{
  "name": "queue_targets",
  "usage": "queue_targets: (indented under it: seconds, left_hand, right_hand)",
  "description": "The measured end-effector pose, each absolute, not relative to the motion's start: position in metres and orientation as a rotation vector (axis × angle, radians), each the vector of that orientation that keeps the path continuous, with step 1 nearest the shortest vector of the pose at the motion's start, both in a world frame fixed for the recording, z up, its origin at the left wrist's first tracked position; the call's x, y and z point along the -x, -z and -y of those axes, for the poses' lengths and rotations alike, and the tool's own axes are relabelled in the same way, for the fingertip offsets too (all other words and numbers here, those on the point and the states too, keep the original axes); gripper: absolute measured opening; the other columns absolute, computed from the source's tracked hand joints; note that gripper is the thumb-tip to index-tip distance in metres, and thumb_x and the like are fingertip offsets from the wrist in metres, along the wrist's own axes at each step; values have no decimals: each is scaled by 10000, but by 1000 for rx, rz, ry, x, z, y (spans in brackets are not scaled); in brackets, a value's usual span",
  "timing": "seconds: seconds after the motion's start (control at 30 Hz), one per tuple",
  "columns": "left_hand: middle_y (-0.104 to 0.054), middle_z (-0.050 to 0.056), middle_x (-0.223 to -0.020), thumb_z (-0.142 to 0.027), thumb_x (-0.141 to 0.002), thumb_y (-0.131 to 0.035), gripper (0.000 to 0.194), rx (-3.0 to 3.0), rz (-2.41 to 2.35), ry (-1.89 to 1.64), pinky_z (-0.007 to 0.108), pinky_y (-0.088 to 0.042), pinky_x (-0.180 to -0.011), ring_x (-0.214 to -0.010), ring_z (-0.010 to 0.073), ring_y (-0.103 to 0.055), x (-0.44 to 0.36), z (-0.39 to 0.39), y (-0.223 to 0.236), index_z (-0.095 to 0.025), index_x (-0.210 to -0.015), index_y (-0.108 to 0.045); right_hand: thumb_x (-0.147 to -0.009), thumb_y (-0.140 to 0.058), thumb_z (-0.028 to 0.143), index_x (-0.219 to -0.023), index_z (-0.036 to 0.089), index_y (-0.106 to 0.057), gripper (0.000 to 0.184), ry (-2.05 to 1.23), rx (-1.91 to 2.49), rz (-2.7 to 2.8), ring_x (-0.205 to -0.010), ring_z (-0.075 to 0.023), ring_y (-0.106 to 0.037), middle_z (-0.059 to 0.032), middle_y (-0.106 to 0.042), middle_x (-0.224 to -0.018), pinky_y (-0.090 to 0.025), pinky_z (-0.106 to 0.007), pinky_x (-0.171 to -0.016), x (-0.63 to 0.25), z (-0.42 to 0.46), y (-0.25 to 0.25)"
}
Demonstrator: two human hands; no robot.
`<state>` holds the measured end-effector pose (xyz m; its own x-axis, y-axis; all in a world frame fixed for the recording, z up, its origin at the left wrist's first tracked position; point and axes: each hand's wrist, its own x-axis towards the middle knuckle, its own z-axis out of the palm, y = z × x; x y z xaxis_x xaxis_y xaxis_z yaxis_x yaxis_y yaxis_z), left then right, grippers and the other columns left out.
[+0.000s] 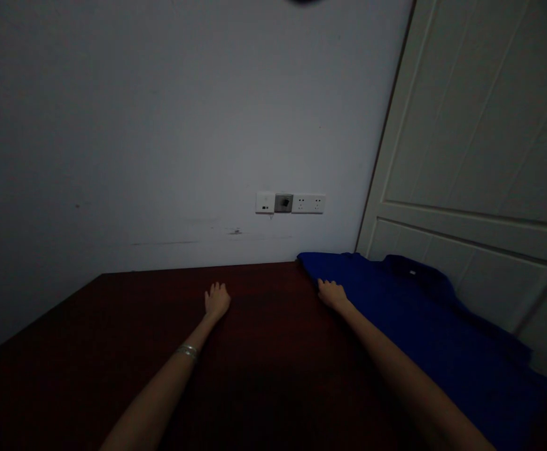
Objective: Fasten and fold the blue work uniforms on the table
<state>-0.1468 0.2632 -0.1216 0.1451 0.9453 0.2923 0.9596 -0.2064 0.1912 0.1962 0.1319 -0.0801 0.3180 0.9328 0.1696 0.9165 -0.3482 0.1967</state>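
A blue collared shirt (409,319) lies spread over the right side of the dark red-brown table (264,351). Its collar, with a small white label, faces the far right, and one part reaches past the table's right side. My right hand (332,293) is at the shirt's left edge, its fingers curled over the fabric there. Over the bare wood to the left, my left hand (217,300) rests palm down with its fingers slightly apart, holding nothing. A silver bracelet (188,351) circles the left wrist.
A pale wall (183,138) stands behind the table, with a row of sockets and switches (291,203) on it. To the right, a white panelled door (470,125) rises close beside the shirt. The light is dim.
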Motion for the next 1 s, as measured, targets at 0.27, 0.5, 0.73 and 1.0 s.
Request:
queue_targets:
  seconds: [0.27, 0.5, 0.73, 1.0]
  left_hand:
    - [-370, 166, -1393, -143, -839, -285, 470, 2361, 1966, 547, 484, -259, -1028, -1303, 273, -296, 147, -264, 122, -94, -1278, -448]
    - [-382, 167, -1384, -150, -836, -301, 455, 2358, 1958, 575, 483, -262, -1025, -1299, 275, -304, 147, -266, 123, -109, -1259, -465]
    - [-418, 134, -1369, -143, -790, -434, 459, 2645, 2101, 773, 406, -258, -1055, -1285, 243, -348, 166, -278, 108, -128, -1246, -478]
    - [-558, 121, -1230, -133, -835, -387, 400, 2541, 2241, 1108, 214, -441, -882, -1094, 160, -546, 233, -287, 82, -87, -1220, -485]
  right_hand:
    - [-873, -303, 81, -1104, 111, -548, 338, -378, -2410, -1822, -956, -241, -616, -200, -631, -1030, -446, -338, -743, -196, -129, 78]
    - [-872, -342, 96, -1064, 111, -595, 318, -391, -2368, -1866, -971, -240, -615, -195, -638, -1033, -454, -334, -770, -189, -126, 67]
    - [-860, -368, 90, -997, 101, -629, 295, -397, -2313, -1973, -954, -244, -624, -201, -648, -1005, -465, -326, -763, -156, -128, 62]
    - [-845, -356, 41, -1052, 89, -588, 315, -399, -2086, -2293, -909, -247, -638, -187, -663, -961, -484, -338, -738, -46, -152, 76]
